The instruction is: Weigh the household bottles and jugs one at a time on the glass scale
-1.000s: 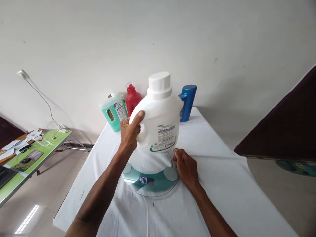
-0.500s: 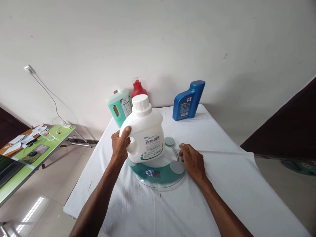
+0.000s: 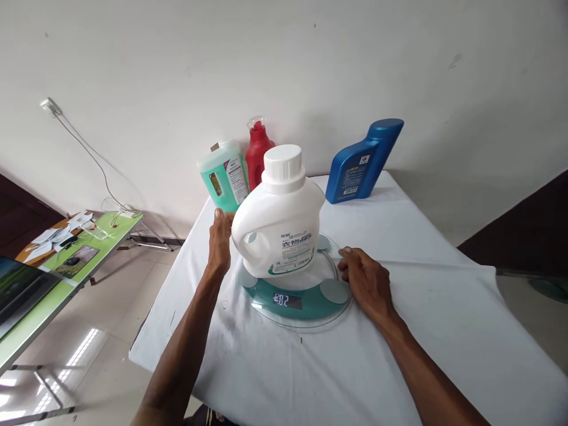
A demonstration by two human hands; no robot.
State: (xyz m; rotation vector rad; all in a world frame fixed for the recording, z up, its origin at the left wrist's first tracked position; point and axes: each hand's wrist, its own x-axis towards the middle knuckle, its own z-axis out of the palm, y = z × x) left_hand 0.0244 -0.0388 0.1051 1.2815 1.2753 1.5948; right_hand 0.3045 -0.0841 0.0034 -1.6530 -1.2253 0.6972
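White plastic makes up the big detergent jug (image 3: 279, 222), which stands upright on the round glass scale (image 3: 295, 296) in the middle of the cloth-covered desk (image 3: 399, 355). The scale's near display shows lit digits. The left hand (image 3: 220, 242) lies against the jug's left side by the handle, its grip loose with fingers flat on the plastic rather than wrapped around it. The right hand (image 3: 366, 281) rests on the cloth at the scale's right rim, grip relaxed, fingertips touching the glass edge and holding nothing. At the far edge of the desk stand a green bottle (image 3: 224, 180), a red bottle (image 3: 258, 151) just right of it, and a blue bottle (image 3: 361, 163) well apart to the right. A green side table (image 3: 53, 284) stands at left.
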